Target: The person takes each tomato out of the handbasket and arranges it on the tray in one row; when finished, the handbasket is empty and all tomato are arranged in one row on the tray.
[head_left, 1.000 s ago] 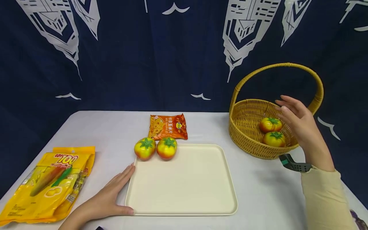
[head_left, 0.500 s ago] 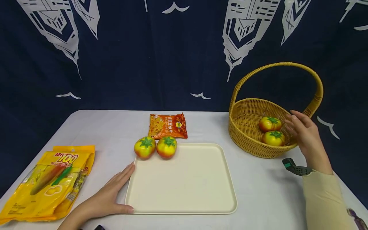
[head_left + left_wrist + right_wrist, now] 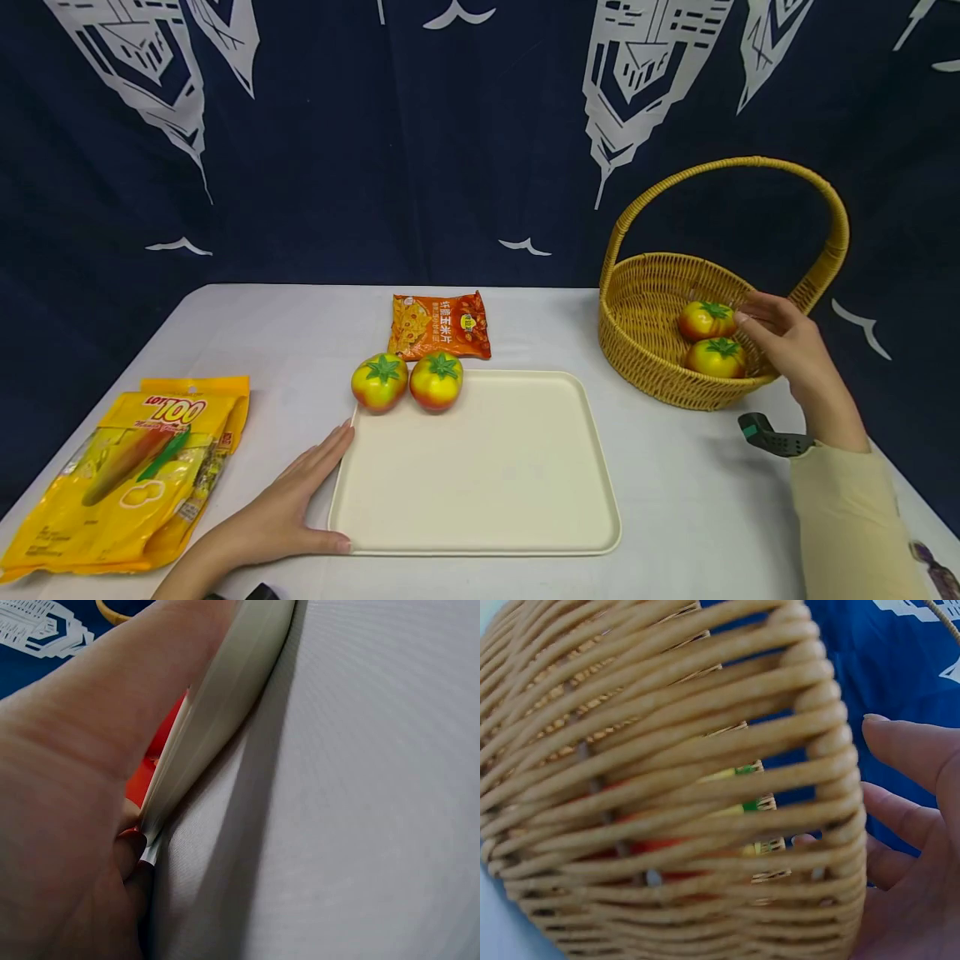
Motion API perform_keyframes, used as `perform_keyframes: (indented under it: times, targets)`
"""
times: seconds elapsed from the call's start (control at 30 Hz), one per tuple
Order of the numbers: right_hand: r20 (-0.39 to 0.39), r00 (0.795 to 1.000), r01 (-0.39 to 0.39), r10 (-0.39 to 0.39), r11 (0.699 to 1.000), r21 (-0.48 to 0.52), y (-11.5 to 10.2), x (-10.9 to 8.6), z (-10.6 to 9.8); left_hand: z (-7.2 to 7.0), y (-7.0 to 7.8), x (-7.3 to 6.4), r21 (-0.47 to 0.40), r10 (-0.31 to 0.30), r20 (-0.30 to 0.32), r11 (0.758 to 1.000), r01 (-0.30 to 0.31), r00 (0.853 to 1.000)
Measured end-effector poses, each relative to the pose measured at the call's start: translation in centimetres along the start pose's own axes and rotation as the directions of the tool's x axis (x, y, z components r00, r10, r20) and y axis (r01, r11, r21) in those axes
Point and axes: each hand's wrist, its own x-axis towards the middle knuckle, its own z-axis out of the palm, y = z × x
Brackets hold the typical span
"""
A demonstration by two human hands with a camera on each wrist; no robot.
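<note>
My left hand (image 3: 281, 512) lies along the left side of the cream tray (image 3: 480, 467), fingers extended and thumb at its near left corner. In the left wrist view, the tray's edge (image 3: 217, 712) runs right beside the palm. Over the right rim of the wicker basket (image 3: 652, 375) reaches my right hand (image 3: 791, 342), thumb tip right at the farther red-and-yellow tomato (image 3: 705, 323). A second tomato (image 3: 716, 360) sits nearer in the basket. The right wrist view shows the woven side (image 3: 705, 787) in front of the fingers (image 3: 904, 814), partly hiding them.
Two more tomatoes, a left one (image 3: 379, 385) and a right one (image 3: 437, 383), sit at the tray's far left corner. Behind them lies an orange snack packet (image 3: 438, 325). Yellow candy bags (image 3: 142, 475) lie at left. The basket's tall handle (image 3: 750, 162) arches above the right hand.
My right hand has come down from above the basket's right side, its thumb now at the farther tomato. The left hand stays at the tray.
</note>
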Motion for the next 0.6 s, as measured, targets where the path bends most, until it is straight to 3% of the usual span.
perform_keyframes:
  times: [0.17, 0.23, 0.37, 0.6]
  targets:
    - [0.025, 1.0, 0.021, -0.019, 0.998, -0.057, 0.1, -0.4, -0.1, -0.1, 0.1, 0.0, 0.005, 0.0, -0.005, 1.0, 0.0, 1.0]
    - [0.076, 0.996, 0.053, -0.047, 0.996, -0.075, -0.3, -0.8, -0.2, -0.1, 0.0, 0.0, 0.007, 0.001, -0.006, 1.0, -0.001, 1.0]
    - [0.158, 0.987, 0.066, -0.04, 0.985, -0.158, -1.5, -1.3, -0.2, 0.0, 0.0, 0.0, 0.008, 0.004, -0.007, 1.0, -0.004, 1.0]
    - [0.267, 0.963, 0.085, -0.026, 0.974, -0.209, -2.1, -1.2, -0.2, 0.0, 0.2, -0.1, 0.006, 0.009, -0.007, 1.0, -0.009, 1.0]
